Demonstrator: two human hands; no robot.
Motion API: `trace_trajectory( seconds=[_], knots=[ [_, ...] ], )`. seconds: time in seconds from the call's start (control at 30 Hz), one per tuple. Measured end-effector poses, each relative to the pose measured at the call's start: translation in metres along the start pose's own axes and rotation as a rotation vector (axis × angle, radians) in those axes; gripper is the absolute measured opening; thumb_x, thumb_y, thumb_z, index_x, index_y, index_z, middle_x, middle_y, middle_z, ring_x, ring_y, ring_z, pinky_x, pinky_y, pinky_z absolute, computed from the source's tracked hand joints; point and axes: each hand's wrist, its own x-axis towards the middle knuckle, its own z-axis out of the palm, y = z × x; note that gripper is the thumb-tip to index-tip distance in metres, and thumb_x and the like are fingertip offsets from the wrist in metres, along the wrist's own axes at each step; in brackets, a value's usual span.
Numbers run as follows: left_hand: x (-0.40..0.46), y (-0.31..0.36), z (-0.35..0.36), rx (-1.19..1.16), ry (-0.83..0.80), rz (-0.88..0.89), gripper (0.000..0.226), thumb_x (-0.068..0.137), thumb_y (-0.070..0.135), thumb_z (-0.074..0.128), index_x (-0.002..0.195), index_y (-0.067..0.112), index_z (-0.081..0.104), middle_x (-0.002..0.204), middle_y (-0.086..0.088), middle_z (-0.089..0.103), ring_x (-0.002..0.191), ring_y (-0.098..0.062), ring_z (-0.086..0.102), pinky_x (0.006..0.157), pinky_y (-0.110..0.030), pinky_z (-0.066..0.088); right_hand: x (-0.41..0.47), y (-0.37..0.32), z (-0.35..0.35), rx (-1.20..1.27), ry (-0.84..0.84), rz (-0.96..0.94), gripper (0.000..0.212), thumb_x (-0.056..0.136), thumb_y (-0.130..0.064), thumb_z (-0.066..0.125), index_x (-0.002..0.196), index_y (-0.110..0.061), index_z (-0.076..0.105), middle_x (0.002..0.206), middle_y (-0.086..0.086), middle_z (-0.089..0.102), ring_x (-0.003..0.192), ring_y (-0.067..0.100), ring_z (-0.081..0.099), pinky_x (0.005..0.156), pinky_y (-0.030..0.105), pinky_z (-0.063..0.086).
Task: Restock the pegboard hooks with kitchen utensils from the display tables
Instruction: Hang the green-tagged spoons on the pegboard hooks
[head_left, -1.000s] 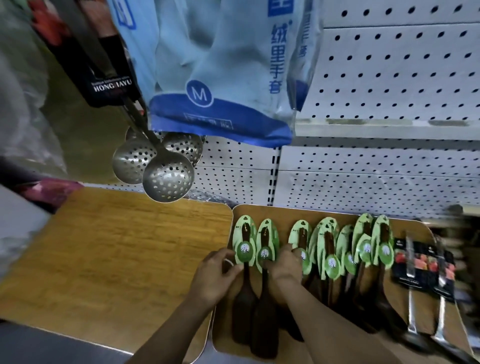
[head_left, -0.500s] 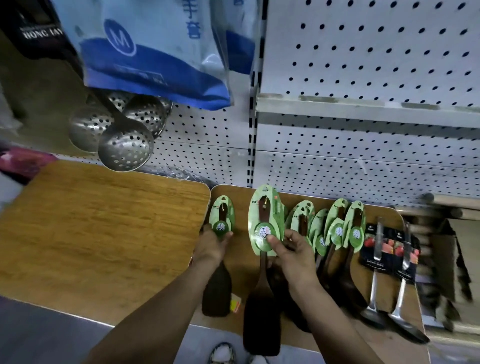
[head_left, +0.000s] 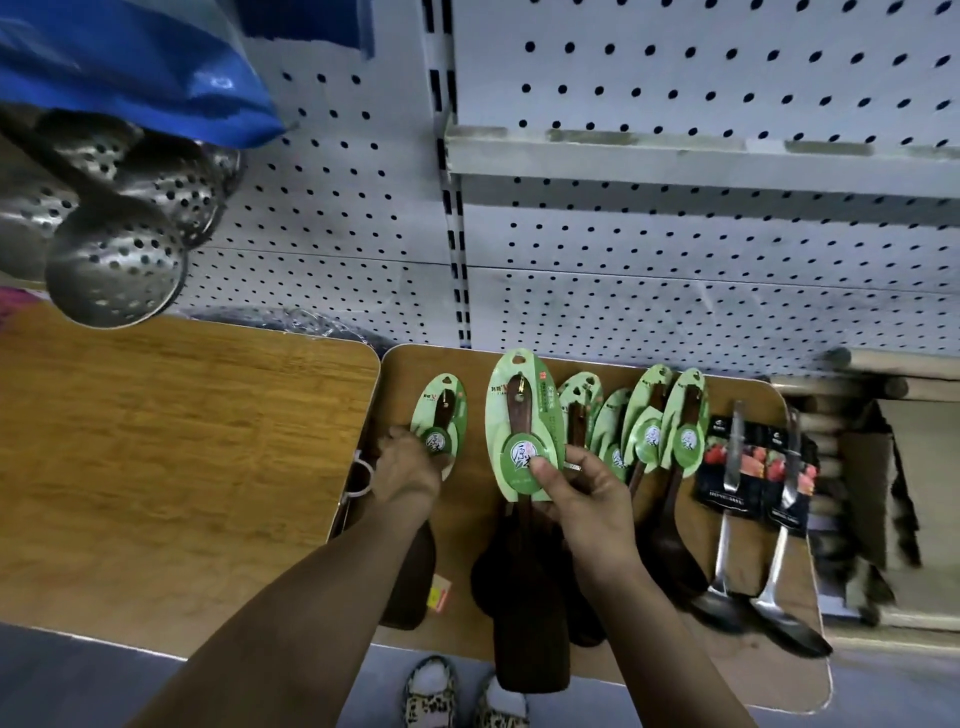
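Wooden spatulas (head_left: 524, 467) pinched by right hand (head_left: 589, 501), another under left hand (head_left: 408, 470); metal spoons (head_left: 737, 519) beside

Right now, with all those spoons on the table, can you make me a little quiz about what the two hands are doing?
1. True or false: the right hand grips a wooden spatula with a green card.
2. What does the left hand touch? A) a metal ladle B) the far-left green-carded spatula C) the blue bag
3. Fill in: the perforated metal skimmers hang to the ____ of the table with the spatulas.

Key: 1 true; 2 B; 3 left.
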Motion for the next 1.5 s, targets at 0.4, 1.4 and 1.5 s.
trace_trajectory(
  seconds=[0.4,1.4,1.5],
  knots=[
    [-0.014,-0.008,-0.012,-0.189,-0.023,0.110,0.054,0.083,0.026,0.075,0.130,0.012,0.051,0.125,-0.017,0.059,0.116,-0.037,0.056,0.093,-0.042,0.047,-0.022,-0.006,-0.004,0.049,0.119,-0.006,0.028,0.086,-0.013,0.075,0.111,-0.019,0.066,0.098,0.004,0.075,0.092,0.020,0.073,0.073,0.030,0.058],
    [-0.426,0.166,-0.109,-1.043,-0.271,0.722,0.031,0.078,0.017,0.079,0.102,0.020,0.059,0.096,0.001,0.075,0.087,-0.011,0.072,0.086,-0.032,0.057,-0.281,-0.207,-0.260,0.201,0.313,-0.503,0.016,0.088,-0.009,0.073,0.097,-0.016,0.062,0.084,0.004,0.072,0.073,0.012,0.073,0.060,0.027,0.060],
    [-0.484,0.196,-0.087,-1.061,-0.305,0.792,0.027,0.080,0.015,0.077,0.098,0.024,0.061,0.094,0.001,0.076,0.085,-0.010,0.073,0.082,-0.029,0.056,-0.303,-0.217,-0.324,0.221,0.340,-0.549,0.014,0.089,-0.009,0.072,0.097,-0.016,0.063,0.088,0.006,0.070,0.077,0.014,0.071,0.067,0.031,0.062]
  ],
)
